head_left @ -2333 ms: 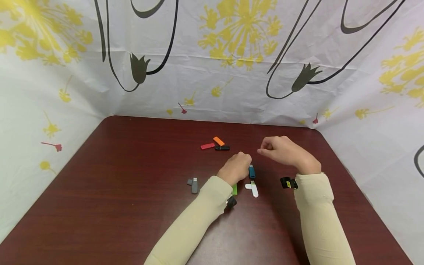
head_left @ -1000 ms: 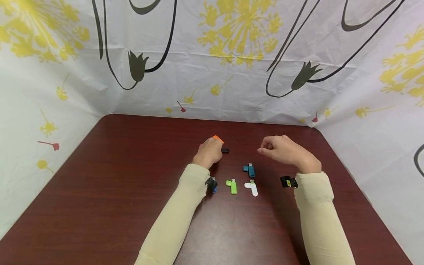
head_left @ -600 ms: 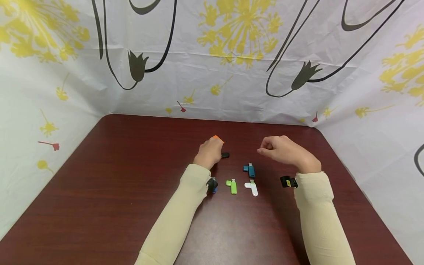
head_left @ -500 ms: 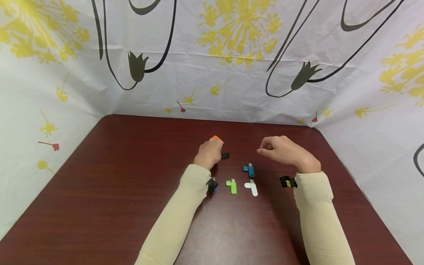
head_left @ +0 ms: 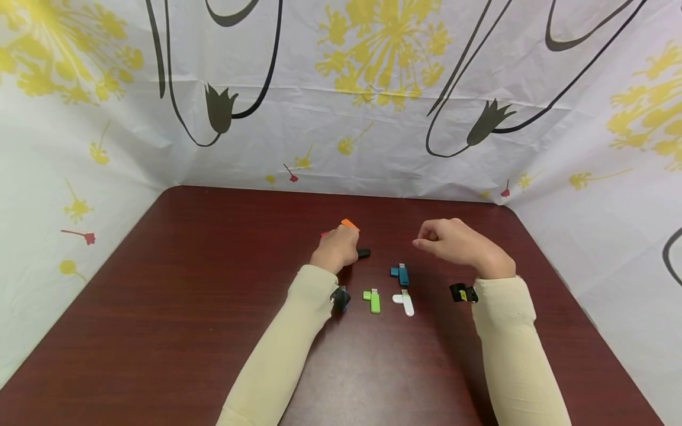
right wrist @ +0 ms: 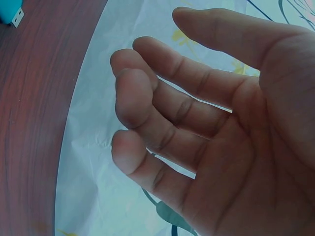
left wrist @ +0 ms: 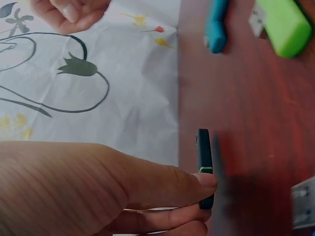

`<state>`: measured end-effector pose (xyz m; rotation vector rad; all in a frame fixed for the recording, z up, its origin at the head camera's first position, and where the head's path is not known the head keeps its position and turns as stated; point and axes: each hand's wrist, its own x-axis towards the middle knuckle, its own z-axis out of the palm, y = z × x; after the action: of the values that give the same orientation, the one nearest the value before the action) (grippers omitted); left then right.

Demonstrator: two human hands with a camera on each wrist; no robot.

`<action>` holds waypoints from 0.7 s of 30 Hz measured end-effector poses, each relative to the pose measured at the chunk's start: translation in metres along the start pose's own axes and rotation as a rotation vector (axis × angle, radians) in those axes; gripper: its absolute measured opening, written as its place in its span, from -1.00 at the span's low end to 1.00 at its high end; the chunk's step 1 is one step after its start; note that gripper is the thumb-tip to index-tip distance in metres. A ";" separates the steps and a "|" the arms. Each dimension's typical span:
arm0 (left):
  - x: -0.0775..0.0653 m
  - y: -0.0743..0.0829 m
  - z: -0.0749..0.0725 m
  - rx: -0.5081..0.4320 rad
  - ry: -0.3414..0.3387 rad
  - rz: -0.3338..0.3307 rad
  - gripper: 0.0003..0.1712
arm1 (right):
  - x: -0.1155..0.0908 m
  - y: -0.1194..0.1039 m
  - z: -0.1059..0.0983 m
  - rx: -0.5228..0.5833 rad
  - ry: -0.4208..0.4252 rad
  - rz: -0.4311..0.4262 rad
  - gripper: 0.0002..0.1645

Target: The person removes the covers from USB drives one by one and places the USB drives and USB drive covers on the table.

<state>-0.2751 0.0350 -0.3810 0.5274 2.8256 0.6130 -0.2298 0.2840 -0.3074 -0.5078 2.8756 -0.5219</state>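
Observation:
My left hand (head_left: 334, 249) pinches a black USB stick (left wrist: 204, 150) between thumb and fingers. In the left wrist view the stick is on edge, close over the table, with a thin green line across it. The head view shows only one end of this black stick (head_left: 364, 253) past the knuckles. Just beyond the hand lie an orange stick (head_left: 350, 225) and a red one (head_left: 324, 234), mostly covered by the hand. My right hand (head_left: 460, 244) is raised at the right, fingers loosely curled. The right wrist view shows its bare palm (right wrist: 231, 142), holding nothing.
On the dark red table (head_left: 176, 284) lie a teal USB stick (head_left: 403, 274), a green one (head_left: 375, 302) and a white one (head_left: 408, 303), each with its plug bare and cap beside it. A patterned white sheet (head_left: 298, 136) rises behind the table's far edge.
My left hand has left the teal stick, moved left and taken hold of the black stick, which has shifted toward me. The teal cap now shows; the grey stick is hidden. The right hand stays put.

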 end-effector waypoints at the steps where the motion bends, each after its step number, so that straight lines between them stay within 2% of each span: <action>1: -0.001 0.000 -0.002 0.003 0.004 0.008 -0.82 | 0.000 0.000 0.000 0.000 0.004 -0.002 -0.75; 7: -0.010 0.003 -0.018 -0.025 0.042 0.059 -0.88 | 0.001 -0.002 0.001 0.003 0.048 -0.015 -0.78; 10: -0.014 0.003 -0.026 -0.040 0.068 0.092 -0.83 | 0.001 -0.004 0.002 -0.004 0.098 -0.026 -0.81; 21: -0.034 0.002 -0.045 0.038 0.206 0.222 -0.81 | 0.007 -0.022 0.006 0.011 0.281 -0.122 -0.80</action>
<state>-0.2549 0.0079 -0.3360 0.8384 2.9998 0.6911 -0.2279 0.2605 -0.3060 -0.6596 3.1181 -0.6773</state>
